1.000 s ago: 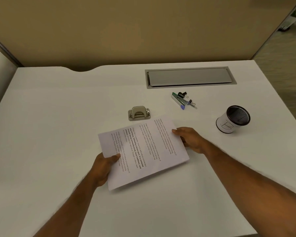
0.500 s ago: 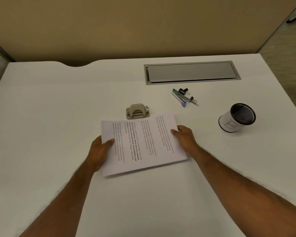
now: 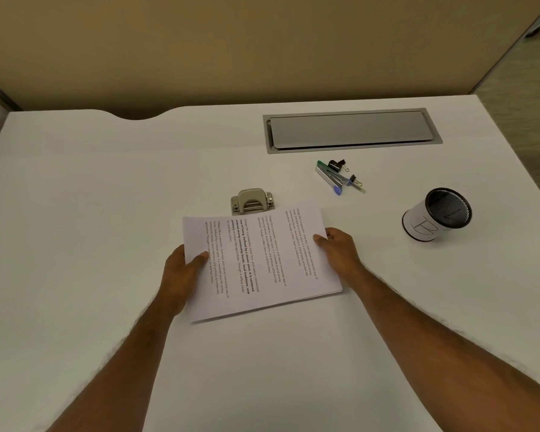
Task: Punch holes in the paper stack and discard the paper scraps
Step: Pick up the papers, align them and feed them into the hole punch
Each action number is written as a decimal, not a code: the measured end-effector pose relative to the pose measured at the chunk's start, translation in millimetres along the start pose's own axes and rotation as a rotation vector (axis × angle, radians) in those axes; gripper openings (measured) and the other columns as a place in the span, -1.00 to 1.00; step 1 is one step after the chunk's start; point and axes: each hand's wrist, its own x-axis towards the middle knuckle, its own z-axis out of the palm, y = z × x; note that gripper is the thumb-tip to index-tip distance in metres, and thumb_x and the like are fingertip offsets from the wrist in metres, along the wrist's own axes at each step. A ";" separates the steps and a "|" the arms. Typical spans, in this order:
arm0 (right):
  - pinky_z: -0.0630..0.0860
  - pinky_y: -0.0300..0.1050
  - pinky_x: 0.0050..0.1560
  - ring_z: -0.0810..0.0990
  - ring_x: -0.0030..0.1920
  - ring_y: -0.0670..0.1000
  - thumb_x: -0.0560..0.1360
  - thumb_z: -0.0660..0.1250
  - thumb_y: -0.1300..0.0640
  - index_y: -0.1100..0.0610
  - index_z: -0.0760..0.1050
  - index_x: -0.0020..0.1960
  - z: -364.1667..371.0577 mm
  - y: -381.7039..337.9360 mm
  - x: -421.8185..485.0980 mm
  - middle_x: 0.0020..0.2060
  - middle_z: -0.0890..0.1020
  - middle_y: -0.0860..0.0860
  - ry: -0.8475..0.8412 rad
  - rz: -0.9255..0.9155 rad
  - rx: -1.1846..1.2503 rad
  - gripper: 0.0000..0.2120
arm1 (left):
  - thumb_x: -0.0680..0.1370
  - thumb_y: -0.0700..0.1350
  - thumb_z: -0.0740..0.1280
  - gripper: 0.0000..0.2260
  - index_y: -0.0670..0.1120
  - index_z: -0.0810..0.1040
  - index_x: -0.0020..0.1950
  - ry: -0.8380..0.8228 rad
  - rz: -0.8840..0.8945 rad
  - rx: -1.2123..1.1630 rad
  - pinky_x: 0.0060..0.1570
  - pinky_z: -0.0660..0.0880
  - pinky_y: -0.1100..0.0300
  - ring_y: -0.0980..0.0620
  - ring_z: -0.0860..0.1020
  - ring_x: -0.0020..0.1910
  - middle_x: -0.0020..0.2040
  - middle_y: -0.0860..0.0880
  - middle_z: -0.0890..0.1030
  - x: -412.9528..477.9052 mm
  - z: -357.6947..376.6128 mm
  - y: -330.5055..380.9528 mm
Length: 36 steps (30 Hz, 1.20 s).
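The paper stack (image 3: pixel 262 260) is held over the white bench (image 3: pixel 75 213), in the middle of the view, with its printed lines running sideways to the person. The left hand (image 3: pixel 181 275) takes the left edge of the stack: its thumb lies on top of the sheets and the other fingers are hidden below, so the grip is pinching the paper. The right hand (image 3: pixel 340 254) takes the right edge in the same way, thumb on the top sheet, and its grip is also pinching the stack. The far edge of the stack is at the mouth of the metal hole punch (image 3: pixel 252 201), which stands on the bench just behind it; I cannot tell if the paper is already inside the slot. To the right, well apart from the stack, stands a round mesh cup (image 3: pixel 437 216) wrapped in white paper with a drawn mark. Behind the stack and to the right lies a small group of binder clips and a stapler (image 3: pixel 339 177). Further back, a grey cable cover (image 3: pixel 351 130) is set into the bench.
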 end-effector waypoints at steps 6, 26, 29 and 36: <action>0.59 0.07 0.07 0.66 -0.03 0.14 0.56 0.30 0.12 0.22 0.57 0.05 2.6 -4.5 2.4 -0.01 0.68 0.12 -0.017 0.008 -0.040 -0.82 | 0.62 -0.13 0.28 -0.79 -0.07 0.53 0.25 -0.005 0.002 0.007 -0.07 0.63 -0.01 -0.05 0.68 -0.07 0.05 -0.01 0.67 3.8 -3.7 1.7; 0.54 0.02 0.13 0.61 0.04 0.12 0.56 0.27 0.18 0.23 0.57 0.15 11.7 -17.7 11.6 0.10 0.65 0.14 0.061 -0.037 -0.207 -0.78 | 0.64 -0.14 0.22 -0.78 -0.14 0.52 0.25 0.020 -0.019 -0.013 -0.17 0.59 0.08 -0.03 0.67 -0.10 0.04 -0.06 0.66 19.7 -9.5 7.7; 0.55 0.03 0.13 0.61 0.06 0.12 0.54 0.31 0.17 0.20 0.54 0.16 11.6 -18.7 13.8 0.10 0.64 0.11 0.066 -0.026 -0.196 -0.78 | 0.64 -0.15 0.22 -0.78 -0.13 0.53 0.25 0.022 -0.020 -0.017 -0.14 0.60 0.06 -0.05 0.67 -0.07 0.05 -0.07 0.66 22.9 -12.0 8.4; 0.52 -0.02 0.12 0.58 0.09 0.10 0.53 0.32 0.18 0.19 0.51 0.19 14.9 -18.3 18.8 0.15 0.61 0.11 0.075 -0.035 -0.175 -0.76 | 0.64 -0.14 0.22 -0.79 -0.12 0.53 0.24 0.017 -0.021 -0.011 -0.05 0.61 -0.05 -0.08 0.66 -0.07 0.05 -0.07 0.66 29.3 -16.2 11.2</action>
